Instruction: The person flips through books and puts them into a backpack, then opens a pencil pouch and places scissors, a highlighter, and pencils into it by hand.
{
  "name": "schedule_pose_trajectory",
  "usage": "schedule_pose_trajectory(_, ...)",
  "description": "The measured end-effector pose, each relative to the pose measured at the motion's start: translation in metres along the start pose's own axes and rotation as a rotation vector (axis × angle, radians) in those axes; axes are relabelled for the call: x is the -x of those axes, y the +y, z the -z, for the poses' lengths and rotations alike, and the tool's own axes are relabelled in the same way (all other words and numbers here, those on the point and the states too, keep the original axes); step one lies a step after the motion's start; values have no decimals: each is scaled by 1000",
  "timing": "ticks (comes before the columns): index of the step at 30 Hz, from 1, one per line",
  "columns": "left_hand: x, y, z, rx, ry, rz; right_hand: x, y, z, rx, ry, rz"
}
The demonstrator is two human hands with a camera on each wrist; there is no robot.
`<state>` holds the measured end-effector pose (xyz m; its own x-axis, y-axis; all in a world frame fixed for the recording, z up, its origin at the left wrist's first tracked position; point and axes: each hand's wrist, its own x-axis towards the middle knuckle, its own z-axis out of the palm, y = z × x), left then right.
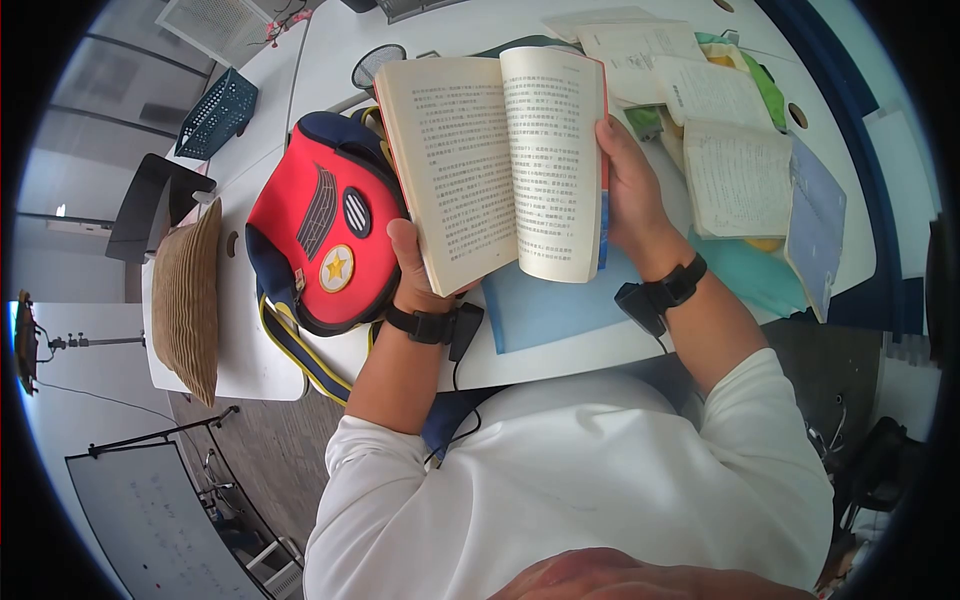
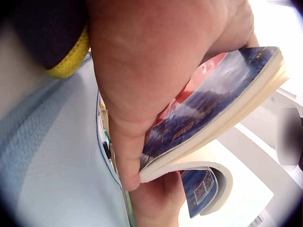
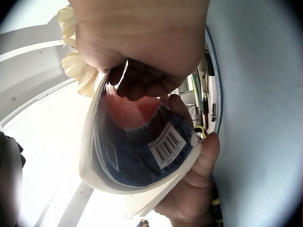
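- Above the near edge of the white table [image 1: 560, 360]: one open book [image 1: 500, 165], held up in both hands, pages facing the wearer
- Left hand [image 1: 415, 270]: grips the book's lower left corner, thumb on the printed page, fingers curled behind the cover; in the left wrist view the fingers [image 2: 142, 94] press on the blue and red cover [image 2: 208, 109]
- Right hand [image 1: 630, 190]: holds the book's right edge, thumb along the page margin, fingers wrapped behind; in the right wrist view the fingers [image 3: 142, 85] curl onto the bent back cover beside a barcode label [image 3: 166, 144]
- Wrists: a black strap with a small black unit [image 1: 640, 300] on each
- Under the book: a light blue folder [image 1: 550, 305], flat on the table
- Just left of the book: a red and navy bag [image 1: 320, 230] with a star badge, touching the left hand's side
- Right of the book: a loose heap of open books and papers [image 1: 720, 150], with green and teal items beneath
- Far left: a tan cushion [image 1: 190, 300] at the table's edge, a teal basket [image 1: 215, 115] beyond it
- Near foreground: white sleeves and shirt [image 1: 570, 480] of the person
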<state>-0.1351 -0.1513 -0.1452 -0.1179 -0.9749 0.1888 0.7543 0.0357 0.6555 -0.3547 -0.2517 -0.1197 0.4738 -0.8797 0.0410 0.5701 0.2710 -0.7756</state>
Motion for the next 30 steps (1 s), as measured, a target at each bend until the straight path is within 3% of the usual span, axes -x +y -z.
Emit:
schedule_pose_trajectory(6,-1,3,-11,-52,30,-19,-1,0,-2,-30,14,-11)
schedule_pose_trajectory(8,3,4,-16,-109,117,-14,-1,0,-3,-14,24,-4)
schedule_pose_trajectory(12,0,0,-5,-39,47,-10,-2,3,2,-33,-11,-5)
schedule_pose_trajectory(17,2,4,-15,-162,142,-23,-1,0,-5,-1,26,7)
schedule_pose_trajectory(20,0,0,-1,-88,26,-20,0,2,0,-3,24,-8)
schedule_pose_trajectory(30,4,-1,5,-123,40,14,0,3,0,6,16,-5)
